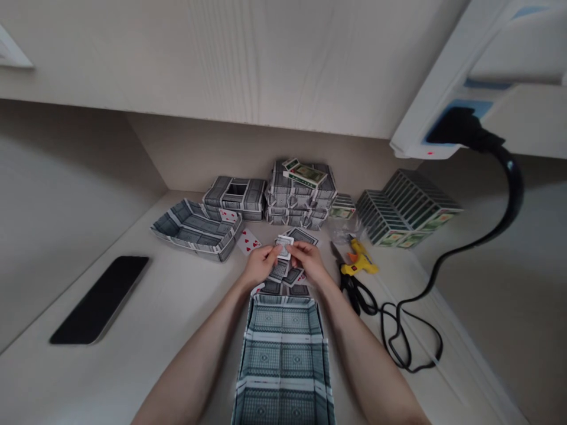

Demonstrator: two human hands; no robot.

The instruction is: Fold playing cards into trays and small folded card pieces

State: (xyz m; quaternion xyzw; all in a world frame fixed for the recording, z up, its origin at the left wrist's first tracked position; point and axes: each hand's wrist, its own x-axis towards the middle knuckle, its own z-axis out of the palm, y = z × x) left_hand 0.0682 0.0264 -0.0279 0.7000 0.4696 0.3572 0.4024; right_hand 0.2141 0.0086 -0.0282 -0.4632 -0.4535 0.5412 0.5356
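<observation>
Between my two hands is a playing card [284, 247], its patterned back facing me, pinched at both sides. My left hand [261, 262] closes on its left edge with thumb and fingers. On the right edge, my right hand [309, 260] does the same. Several loose cards [280, 270] lie on the desk under and behind my hands, and one card with red hearts [248, 241] sits just to the left. In front of me, between my forearms, stands a long open tray made of playing cards [281, 348].
At the back are a smaller card tray [190, 230], a card box with an opening [234, 195] and stacked card boxes [301, 200]. Card packs [407, 212], a yellow glue gun [361, 258], black scissors [354, 289] and a cord [436, 277] lie right; a phone [101, 300] left. A shelf hangs above.
</observation>
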